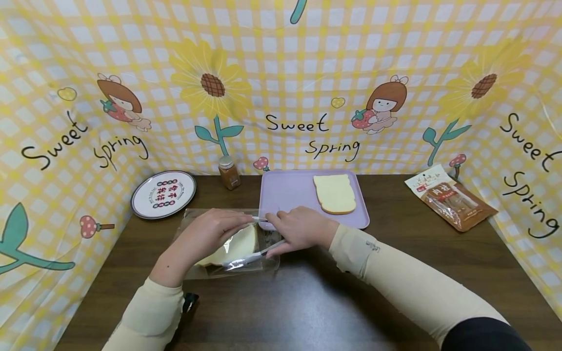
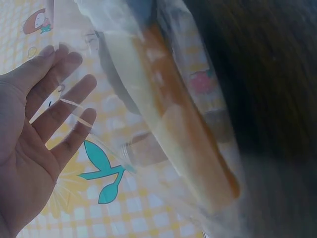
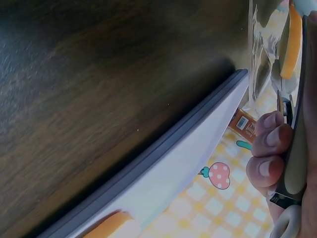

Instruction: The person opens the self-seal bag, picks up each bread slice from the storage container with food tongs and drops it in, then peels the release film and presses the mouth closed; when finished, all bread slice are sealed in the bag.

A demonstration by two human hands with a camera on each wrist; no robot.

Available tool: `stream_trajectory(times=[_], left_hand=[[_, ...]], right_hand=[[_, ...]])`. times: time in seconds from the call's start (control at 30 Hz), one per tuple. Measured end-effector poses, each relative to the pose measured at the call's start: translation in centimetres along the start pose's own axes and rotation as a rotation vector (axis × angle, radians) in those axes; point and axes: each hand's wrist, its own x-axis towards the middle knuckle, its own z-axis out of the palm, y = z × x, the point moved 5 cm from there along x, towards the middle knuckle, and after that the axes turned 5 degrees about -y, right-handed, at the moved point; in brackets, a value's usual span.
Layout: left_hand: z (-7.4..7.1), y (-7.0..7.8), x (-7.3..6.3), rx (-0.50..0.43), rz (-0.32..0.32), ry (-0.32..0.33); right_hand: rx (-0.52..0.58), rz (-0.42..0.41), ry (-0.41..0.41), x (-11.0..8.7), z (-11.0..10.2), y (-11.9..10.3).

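Note:
My right hand grips tongs with a grey-inlaid handle and a loop at the end. Their lower arm reaches into a clear plastic bag, its pale tip overlapping the near edge of a bread slice. Over the bag's far side lies my left hand, fingers stretched toward the tongs. In the left wrist view its fingers are spread and nearly straight, with the film touching the fingertips. That view shows the slice's brown crust through the plastic.
Behind the right hand is a lilac tray with another bread slice on it. A white plate and a spice jar stand at back left. A brown food packet lies at right. Patterned cloth encloses the table.

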Motion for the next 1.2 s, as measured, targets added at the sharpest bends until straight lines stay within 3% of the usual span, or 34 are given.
stream_trajectory(times=[0.47,0.7,1.0,1.2], left_hand=[[0.0,0.0,0.1,-0.005,0.016,0.006],[0.1,0.1,0.2,-0.004,0.012,0.007],[0.1,0.2,0.0,0.007,0.013,0.006],[0.2,-0.1,-0.2,0.006,-0.019,-0.001]], right_hand=[[0.046,0.083,0.059,0.4,-0.3,-0.6],[0.014,0.104,0.095,0.8,-0.2,-1.0],[0.039,0.128,0.074,1.5,0.7,-1.5],[0.095,0.155,0.063,1.6,0.7,-1.8]])
